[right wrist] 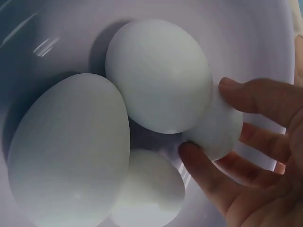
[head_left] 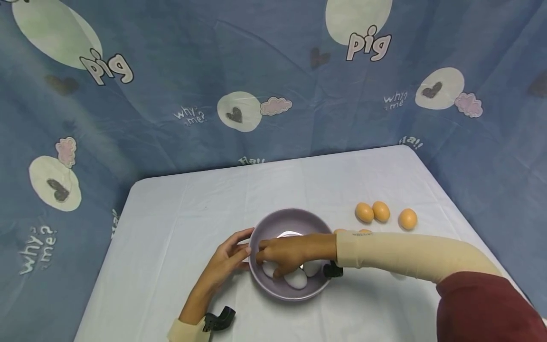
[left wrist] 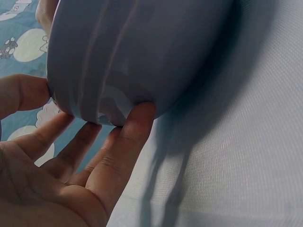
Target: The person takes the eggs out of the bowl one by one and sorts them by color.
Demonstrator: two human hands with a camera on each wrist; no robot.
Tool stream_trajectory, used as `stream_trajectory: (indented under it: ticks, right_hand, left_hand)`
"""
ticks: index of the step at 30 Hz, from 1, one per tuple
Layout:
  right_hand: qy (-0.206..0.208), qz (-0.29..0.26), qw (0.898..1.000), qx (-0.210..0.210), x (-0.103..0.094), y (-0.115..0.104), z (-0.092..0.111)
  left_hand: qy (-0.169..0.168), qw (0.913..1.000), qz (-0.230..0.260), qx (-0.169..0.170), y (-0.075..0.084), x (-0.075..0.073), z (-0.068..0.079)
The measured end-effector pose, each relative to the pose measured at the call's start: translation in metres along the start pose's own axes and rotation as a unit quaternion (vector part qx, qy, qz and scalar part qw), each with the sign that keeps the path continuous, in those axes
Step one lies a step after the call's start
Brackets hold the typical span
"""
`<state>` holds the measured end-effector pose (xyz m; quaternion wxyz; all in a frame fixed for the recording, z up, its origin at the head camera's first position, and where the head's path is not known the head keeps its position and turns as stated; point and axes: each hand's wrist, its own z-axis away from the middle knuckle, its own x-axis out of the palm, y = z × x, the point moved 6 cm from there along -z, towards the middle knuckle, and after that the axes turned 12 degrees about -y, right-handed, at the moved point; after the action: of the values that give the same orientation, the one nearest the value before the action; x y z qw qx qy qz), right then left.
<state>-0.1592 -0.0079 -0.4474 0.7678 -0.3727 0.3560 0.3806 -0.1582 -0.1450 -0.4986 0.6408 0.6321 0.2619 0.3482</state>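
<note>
A purple bowl (head_left: 295,220) stands on the white table with several white eggs (head_left: 296,279) inside. My left hand (head_left: 226,259) rests on the bowl's left side. In the left wrist view, its fairly straight fingers touch the outer wall and the thumb meets the rim. My right hand (head_left: 286,252) reaches down into the bowl from the right. Seen in the right wrist view, its thumb and fingers hold a white egg (right wrist: 218,130) near the bowl wall. Beside that egg lie other white eggs (right wrist: 158,75), one partly overlapping it.
Right of the bowl, several orange-brown eggs (head_left: 408,219) lie on the white table (head_left: 205,204), some partly hidden by my right forearm (head_left: 393,251). A pale object (head_left: 398,275) shows just below that sleeve. A blue printed cloth (head_left: 273,61) hangs behind the table.
</note>
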Motion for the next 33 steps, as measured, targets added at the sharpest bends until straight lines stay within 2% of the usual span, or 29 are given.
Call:
stream_trajectory:
  ticks: [6,12,15,21,27,33]
  right_hand:
    - [-0.005,-0.035,0.999,-0.006,-0.006,0.005,0.01]
    - [0.027,-0.069,0.997,-0.024,-0.027,0.013,0.039]
    - [0.048,-0.083,0.995,-0.026,-0.037,0.018,0.062]
    - [0.11,-0.126,0.986,0.008,-0.047,0.035,0.12]
    - [0.153,-0.164,0.974,0.044,-0.039,0.055,0.175]
    - [0.176,-0.184,0.964,0.076,-0.017,0.071,0.22]
  left_hand:
    - [0.0,1.0,-0.001,0.004,-0.004,0.001,0.0]
    - [0.001,1.0,-0.001,0.009,-0.003,0.002,-0.003]
    - [-0.001,1.0,0.002,0.009,-0.001,0.003,-0.004]
    - [0.005,0.9999,-0.007,0.015,0.003,0.0,-0.004]
    - [0.011,0.9997,-0.017,0.01,0.0,-0.001,-0.004]
    - [0.012,0.9998,-0.016,0.006,-0.002,0.001,-0.005]
